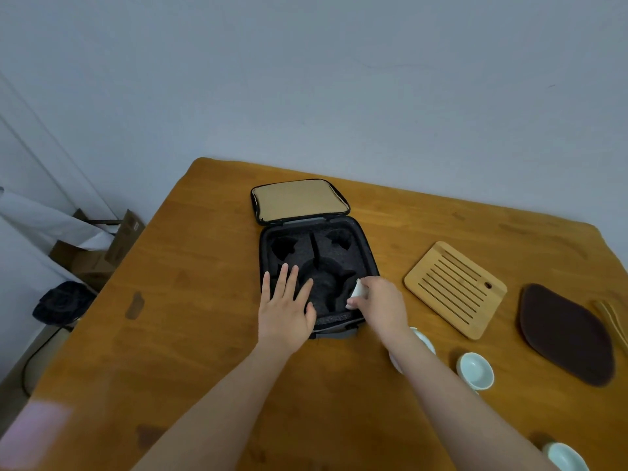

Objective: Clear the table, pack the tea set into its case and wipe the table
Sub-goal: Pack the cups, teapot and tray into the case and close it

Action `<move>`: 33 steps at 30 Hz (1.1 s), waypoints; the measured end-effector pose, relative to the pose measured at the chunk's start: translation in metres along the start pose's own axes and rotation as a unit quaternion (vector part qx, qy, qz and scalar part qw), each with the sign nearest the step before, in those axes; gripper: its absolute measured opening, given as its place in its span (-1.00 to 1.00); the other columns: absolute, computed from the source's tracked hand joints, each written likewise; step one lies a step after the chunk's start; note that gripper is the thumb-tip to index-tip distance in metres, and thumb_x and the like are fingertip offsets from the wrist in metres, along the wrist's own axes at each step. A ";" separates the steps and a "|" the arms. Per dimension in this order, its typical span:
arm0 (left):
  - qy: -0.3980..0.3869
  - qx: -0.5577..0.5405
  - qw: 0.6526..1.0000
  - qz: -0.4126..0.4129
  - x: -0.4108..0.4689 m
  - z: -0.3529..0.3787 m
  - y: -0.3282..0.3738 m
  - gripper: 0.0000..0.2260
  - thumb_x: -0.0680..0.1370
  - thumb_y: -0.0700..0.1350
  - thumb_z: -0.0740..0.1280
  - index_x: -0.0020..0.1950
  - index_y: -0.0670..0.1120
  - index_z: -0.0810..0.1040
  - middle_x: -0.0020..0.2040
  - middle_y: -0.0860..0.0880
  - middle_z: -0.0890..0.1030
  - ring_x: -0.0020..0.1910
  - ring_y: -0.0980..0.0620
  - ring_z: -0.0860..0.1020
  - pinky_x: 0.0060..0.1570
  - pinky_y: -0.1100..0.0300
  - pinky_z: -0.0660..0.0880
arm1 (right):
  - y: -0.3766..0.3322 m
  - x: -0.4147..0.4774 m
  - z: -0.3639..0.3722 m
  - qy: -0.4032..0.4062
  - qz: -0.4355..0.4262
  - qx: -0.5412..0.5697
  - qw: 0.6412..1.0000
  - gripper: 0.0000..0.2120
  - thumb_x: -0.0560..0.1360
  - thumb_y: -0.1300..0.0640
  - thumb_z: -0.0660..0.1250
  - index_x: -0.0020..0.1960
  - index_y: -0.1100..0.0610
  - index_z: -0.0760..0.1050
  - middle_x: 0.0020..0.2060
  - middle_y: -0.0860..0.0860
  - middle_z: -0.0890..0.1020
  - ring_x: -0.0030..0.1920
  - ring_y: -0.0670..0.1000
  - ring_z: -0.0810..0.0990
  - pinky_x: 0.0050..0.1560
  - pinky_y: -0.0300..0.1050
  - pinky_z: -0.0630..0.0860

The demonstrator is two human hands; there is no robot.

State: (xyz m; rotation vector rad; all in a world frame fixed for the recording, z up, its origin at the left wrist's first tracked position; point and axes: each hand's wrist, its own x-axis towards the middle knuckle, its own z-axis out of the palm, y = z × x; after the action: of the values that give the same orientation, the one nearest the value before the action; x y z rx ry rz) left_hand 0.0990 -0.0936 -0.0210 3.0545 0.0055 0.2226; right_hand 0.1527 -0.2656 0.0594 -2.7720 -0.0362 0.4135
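Observation:
A black tea set case [368,263] lies open on the wooden table [204,334], its tan-lined lid [299,200] folded back and its dark foam insert showing empty cut-outs. My left hand [287,307] rests flat, fingers spread, on the case's near left corner. My right hand [382,302] grips a small white cup [357,289] over the near right cut-out. Another white cup [475,370] stands on the table to the right. A white piece [424,339] shows partly behind my right forearm. A third white cup [565,457] sits at the bottom right edge.
A slatted bamboo tray [455,288] lies right of the case. A dark brown mat [565,334] lies further right, with bamboo tongs [611,321] beside it. Cardboard boxes [98,249] and a dark bundle [63,302] are on the floor to the left.

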 end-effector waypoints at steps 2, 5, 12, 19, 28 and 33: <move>0.001 0.002 1.000 0.003 0.000 0.000 0.000 -0.53 0.57 0.07 0.02 0.41 0.02 0.45 0.48 -0.14 0.34 0.53 -0.13 0.16 0.47 -0.22 0.01 | -0.005 0.002 -0.003 -0.028 0.004 -0.047 0.999 -0.60 0.49 0.03 0.42 0.25 0.20 0.51 0.17 0.11 0.57 0.12 0.14 0.57 0.04 -0.03 0.50; 0.000 0.004 1.000 0.004 0.000 0.000 0.000 -0.53 0.56 0.07 0.02 0.40 0.02 0.46 0.48 -0.14 0.35 0.52 -0.14 0.17 0.48 -0.21 0.00 | -0.011 0.007 -0.006 -0.065 0.009 -0.098 0.993 -0.69 0.51 0.04 0.41 0.18 0.18 0.52 0.10 0.11 0.59 0.05 0.13 0.59 -0.12 -0.08 0.46; -0.015 0.016 1.000 -0.002 0.000 -0.002 0.000 -0.51 0.56 0.09 -0.01 0.41 0.03 0.45 0.47 -0.14 0.36 0.52 -0.15 0.19 0.47 -0.20 -0.02 | -0.011 0.013 -0.013 -0.099 0.006 -0.107 0.989 -0.90 0.46 0.19 0.43 -0.14 0.13 0.51 -0.31 -0.01 0.43 -0.20 0.07 0.47 -0.24 -0.09 0.41; -0.016 0.026 1.000 -0.001 0.001 -0.003 0.000 -0.51 0.56 0.09 -0.02 0.40 0.03 0.46 0.47 -0.14 0.36 0.51 -0.16 0.21 0.45 -0.20 -0.01 | -0.008 0.008 -0.002 -0.035 -0.053 -0.150 0.987 -0.77 0.46 0.32 0.32 -0.29 0.14 0.35 -0.40 0.00 0.35 -0.25 0.08 0.44 -0.29 -0.10 0.33; -0.075 0.033 0.997 -0.005 0.002 -0.009 0.000 -0.38 0.52 0.15 -0.27 0.54 0.11 0.18 0.58 -0.07 0.10 0.56 -0.10 -0.02 0.49 -0.17 -0.20 | -0.001 0.011 0.000 -0.035 -0.064 -0.121 0.990 -0.94 0.54 0.24 0.31 -0.10 0.16 0.54 -0.16 0.09 0.58 -0.10 0.11 0.57 -0.25 -0.10 0.37; -0.041 0.018 0.999 -0.016 0.002 -0.012 0.001 -0.48 0.59 0.11 -0.11 0.52 0.05 0.26 0.55 -0.10 0.20 0.55 -0.12 0.09 0.50 -0.18 -0.06 | 0.021 -0.010 0.010 0.048 -0.115 -0.020 0.992 -0.83 0.57 0.13 0.29 -0.08 0.18 0.61 -0.20 0.06 0.60 -0.09 0.09 0.56 -0.23 -0.06 0.43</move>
State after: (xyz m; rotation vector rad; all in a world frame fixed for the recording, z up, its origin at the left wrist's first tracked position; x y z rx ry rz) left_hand 0.0992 -0.0941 -0.0093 3.0937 0.0532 0.0951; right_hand 0.1398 -0.2829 0.0461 -2.7804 -0.3407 0.2224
